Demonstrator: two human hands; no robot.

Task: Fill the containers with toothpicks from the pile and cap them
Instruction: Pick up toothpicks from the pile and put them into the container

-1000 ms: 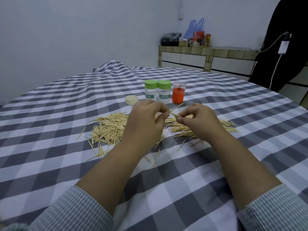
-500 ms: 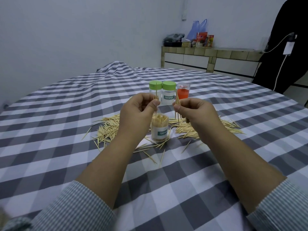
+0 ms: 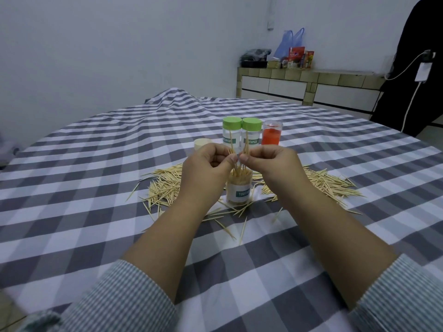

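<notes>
Both hands up over the open jar on the table: left hand and right hand each pinch toothpicks upright, tips in its mouth. Pile spread around it; two capped jars behind.

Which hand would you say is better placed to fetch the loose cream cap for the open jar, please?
Probably the left hand: the cream cap lies just beyond it on the left, while the right hand would have to cross over the open jar. Both grips hold toothpicks now.
</notes>
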